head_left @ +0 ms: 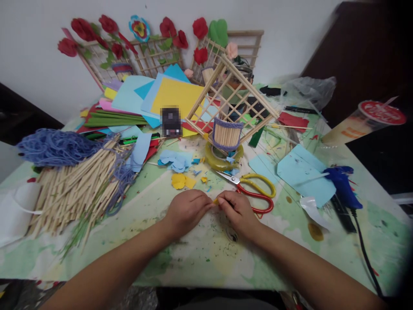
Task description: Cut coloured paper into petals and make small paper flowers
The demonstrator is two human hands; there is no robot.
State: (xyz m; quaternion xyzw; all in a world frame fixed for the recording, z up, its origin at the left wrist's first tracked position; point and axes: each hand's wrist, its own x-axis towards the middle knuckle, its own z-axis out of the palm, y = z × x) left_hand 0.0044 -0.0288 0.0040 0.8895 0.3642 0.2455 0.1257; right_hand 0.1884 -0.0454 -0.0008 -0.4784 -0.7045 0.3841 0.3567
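Note:
My left hand (189, 212) and my right hand (237, 212) meet at their fingertips above the table's near middle. Pinched between them is a small piece of yellow paper (215, 201), mostly hidden by the fingers. Just beyond my right hand lie scissors (254, 189) with one yellow and one red handle, blades apart. Yellow flower-shaped paper pieces (179, 181) and light blue ones (176, 161) rest past my left hand. Behind the scissors, a diamond-shaped stick lattice with a small stick basket (227, 134) stands at a yellow tape roll (213, 159).
At left are thin wooden sticks (71, 189) and purple yarn (58, 147). A blue glue gun (345, 185) lies on light blue paper (298, 170) at right, its cord running off the front. A drink cup (364, 122) leans near the right edge. Coloured paper sheets (180, 97) pile up behind.

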